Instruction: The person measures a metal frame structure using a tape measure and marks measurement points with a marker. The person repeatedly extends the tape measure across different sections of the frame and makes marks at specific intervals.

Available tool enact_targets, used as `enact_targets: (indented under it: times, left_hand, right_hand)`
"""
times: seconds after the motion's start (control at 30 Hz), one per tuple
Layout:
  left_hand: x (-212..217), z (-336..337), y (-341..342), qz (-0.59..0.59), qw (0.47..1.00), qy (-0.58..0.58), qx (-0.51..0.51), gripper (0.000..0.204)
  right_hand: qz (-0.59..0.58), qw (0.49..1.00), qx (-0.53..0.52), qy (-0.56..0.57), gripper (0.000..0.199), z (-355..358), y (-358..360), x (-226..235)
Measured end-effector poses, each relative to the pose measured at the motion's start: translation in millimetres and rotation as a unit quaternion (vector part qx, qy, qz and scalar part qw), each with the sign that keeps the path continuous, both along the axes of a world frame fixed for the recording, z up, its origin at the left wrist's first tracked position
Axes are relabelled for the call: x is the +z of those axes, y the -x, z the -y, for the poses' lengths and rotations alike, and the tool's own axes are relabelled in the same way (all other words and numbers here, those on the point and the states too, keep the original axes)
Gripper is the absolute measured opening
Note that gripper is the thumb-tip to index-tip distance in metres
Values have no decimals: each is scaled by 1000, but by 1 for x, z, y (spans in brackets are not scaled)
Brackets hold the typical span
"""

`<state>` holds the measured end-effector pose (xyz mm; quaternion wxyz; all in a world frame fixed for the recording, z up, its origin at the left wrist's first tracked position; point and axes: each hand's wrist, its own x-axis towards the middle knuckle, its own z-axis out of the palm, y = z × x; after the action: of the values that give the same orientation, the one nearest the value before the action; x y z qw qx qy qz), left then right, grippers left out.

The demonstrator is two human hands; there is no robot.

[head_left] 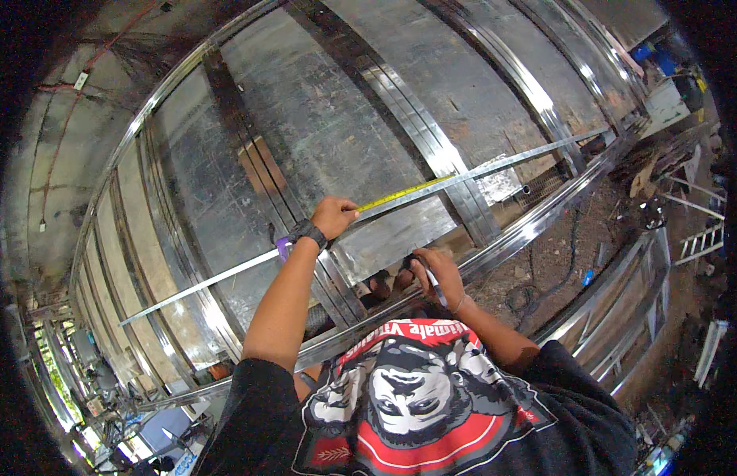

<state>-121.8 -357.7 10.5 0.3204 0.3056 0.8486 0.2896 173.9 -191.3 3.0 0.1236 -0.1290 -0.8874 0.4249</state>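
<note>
A metal fabrication workshop: large stainless steel frame (432,135) with sheet panels (321,119), loose steel bars (495,166), dirt floor (567,246), scattered scrap.

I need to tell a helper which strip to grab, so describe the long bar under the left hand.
Start at the big steel frame of sheet panels and polished rails that fills the view. Across it, from lower left to upper right, lies one long flat metal bar, pinned near its middle by the left hand. Unlike the fixed rails, it lies loose and slanted, with a yellow tape measure along it.
</note>
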Motion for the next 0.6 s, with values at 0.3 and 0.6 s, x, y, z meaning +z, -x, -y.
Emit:
enact_targets:
  times: [0.3,0.6]
  left_hand:
    - [-8,5,-1,-4,1000,-13,23,29]
    - [-2,44,-10,-122,991,-37,43,29]
  right_hand:
    - [-11,1000,-20,-18,23,2,-2,-6]
    - [-44,997,-51,-45,25,5,-3,-17]
